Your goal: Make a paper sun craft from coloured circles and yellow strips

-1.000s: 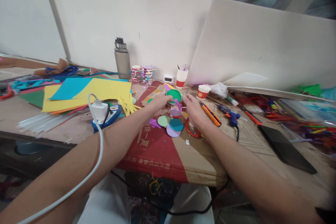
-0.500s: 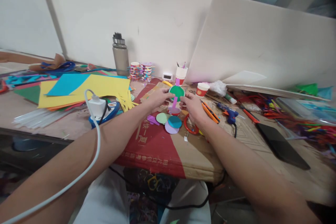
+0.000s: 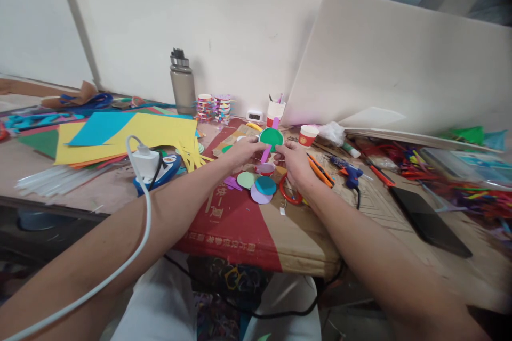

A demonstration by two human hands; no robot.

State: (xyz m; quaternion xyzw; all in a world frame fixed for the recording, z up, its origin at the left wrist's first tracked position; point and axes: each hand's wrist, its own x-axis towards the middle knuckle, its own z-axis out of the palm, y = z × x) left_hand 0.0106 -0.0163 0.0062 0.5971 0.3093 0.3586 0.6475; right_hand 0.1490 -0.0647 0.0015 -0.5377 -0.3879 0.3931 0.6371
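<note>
Disc (image 3: 272, 137), one green, between two hands (image 3: 244, 152) (image 3: 295, 161)

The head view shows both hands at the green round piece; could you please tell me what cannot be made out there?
In the head view:
- Back of the green round piece: faces away from the camera.
- Red-handled tool: partly covered by the right hand.
- White clock: digits too small to read.
- Colourful strips: blurred, cut off by the right edge.
</note>
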